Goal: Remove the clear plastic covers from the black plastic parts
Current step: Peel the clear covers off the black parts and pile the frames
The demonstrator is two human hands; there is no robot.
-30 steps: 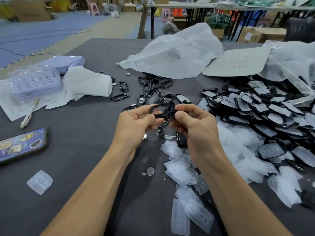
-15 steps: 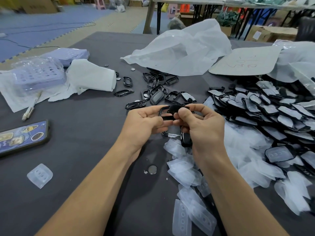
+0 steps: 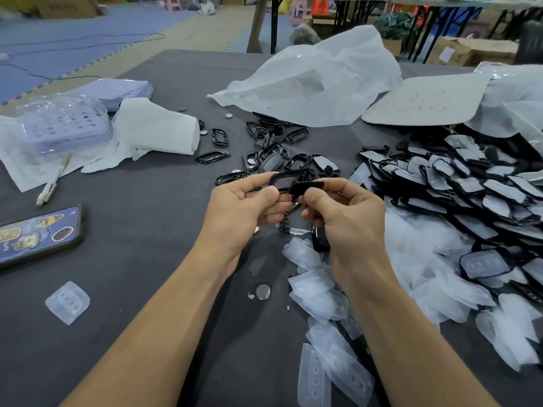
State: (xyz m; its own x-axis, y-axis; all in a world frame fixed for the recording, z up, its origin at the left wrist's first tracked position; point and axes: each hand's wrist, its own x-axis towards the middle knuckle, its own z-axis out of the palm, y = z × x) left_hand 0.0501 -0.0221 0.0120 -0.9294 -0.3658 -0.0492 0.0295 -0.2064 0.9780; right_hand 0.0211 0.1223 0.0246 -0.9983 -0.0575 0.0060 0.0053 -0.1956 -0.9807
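A glossy black oval plastic frame (image 3: 288, 173) is pinched between the left grip (image 3: 244, 210) and right grip (image 3: 349, 221), fingers curled round its edges (above the dark grey tabletop (image 3: 147, 259)); loose clear plastic covers (image 3: 316, 289) are heaped beneath.

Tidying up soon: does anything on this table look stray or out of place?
A lone clear cover lies at near left, well apart from the cover pile. A coin cell lies loose beside that pile.

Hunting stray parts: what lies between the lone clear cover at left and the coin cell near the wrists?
Head view: the left forearm crosses there, a white scrap lies beside the coin cell; otherwise bare table.
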